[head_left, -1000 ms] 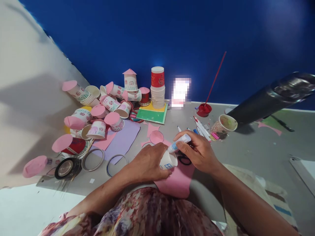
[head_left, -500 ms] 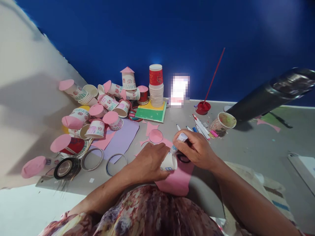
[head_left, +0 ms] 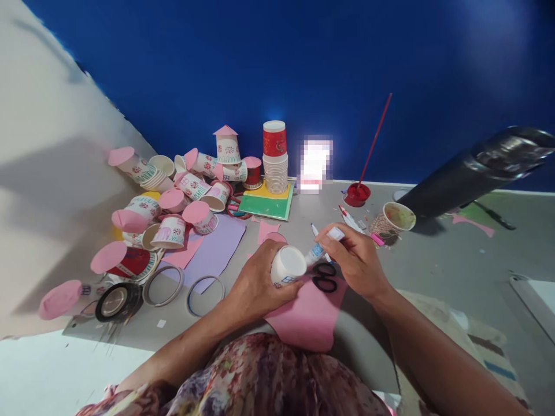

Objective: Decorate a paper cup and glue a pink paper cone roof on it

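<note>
A white paper cup (head_left: 289, 263) with a blue window drawn on its side is wrapped in my left hand (head_left: 255, 283), its closed base turned up. My right hand (head_left: 358, 260) grips a small white glue bottle (head_left: 316, 253) with a blue label, slanting down toward the cup's rim edge. Its tip is close to the cup; whether they touch I cannot tell. Below both hands lies a pink sheet of paper (head_left: 307, 323). Black scissor handles (head_left: 324, 282) show on it, and the blades are hidden. A pink paper circle (head_left: 274, 237) is partly covered by my left hand.
Decorated cups with pink paper roofs (head_left: 171, 201) are heaped at the left. A cup stack (head_left: 276, 167) stands on a green and yellow pad (head_left: 264, 203). Tape rings (head_left: 163, 286), markers (head_left: 351, 218), a patterned cup (head_left: 392, 222) and a dark flask (head_left: 455, 179) surround the work.
My left hand has tipped the cup so its base faces up. My right hand has drawn the glue bottle slightly right, off the cup's side, uncovering more of the scissor handles.
</note>
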A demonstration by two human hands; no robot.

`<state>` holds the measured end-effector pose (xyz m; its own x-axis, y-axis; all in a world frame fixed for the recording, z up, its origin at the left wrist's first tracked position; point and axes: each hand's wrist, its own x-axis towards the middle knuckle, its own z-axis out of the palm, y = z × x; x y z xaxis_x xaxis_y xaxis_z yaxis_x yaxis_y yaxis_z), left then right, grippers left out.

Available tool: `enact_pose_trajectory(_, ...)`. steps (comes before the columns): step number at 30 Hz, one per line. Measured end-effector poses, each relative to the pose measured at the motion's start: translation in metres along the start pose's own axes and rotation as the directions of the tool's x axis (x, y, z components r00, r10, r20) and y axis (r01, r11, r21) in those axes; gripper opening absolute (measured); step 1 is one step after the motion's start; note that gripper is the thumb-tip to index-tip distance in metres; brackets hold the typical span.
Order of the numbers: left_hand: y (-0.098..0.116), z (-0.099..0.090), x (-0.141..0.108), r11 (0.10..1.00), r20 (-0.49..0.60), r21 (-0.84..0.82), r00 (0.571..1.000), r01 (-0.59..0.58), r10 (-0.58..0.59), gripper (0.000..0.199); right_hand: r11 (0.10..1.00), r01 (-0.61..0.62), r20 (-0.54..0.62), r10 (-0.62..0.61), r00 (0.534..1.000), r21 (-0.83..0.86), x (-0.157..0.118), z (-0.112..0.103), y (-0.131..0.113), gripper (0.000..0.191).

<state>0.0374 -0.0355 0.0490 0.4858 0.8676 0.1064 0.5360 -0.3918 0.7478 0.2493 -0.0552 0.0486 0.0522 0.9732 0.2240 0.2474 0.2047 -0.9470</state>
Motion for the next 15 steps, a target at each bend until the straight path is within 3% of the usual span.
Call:
enact_pose_trajectory(4,0.002,-0.003,0.003,0.997,-0.039,-0.013,0.996,0.080,-0.080,0.037,0.973,0.169,-0.025,-0.176,0.984,-0.158,-0.006,0.003,-0.005,0.019)
enact_pose_trajectory(9,0.004,-0.007,0.004,0.983,0.000,-0.039,0.984,0.180,-0.180,0.038,0.882,0.403,0.015,-0.412,0.911,-0.245,-0.012,0.003,-0.011,0.009)
enact_pose_trajectory(15,0.004,-0.007,0.004,0.968,0.125,-0.060,0.964,0.243,-0.234,0.033,0.859,0.473,0.107,-0.461,0.881,-0.195,-0.014,0.006,-0.011,0.012)
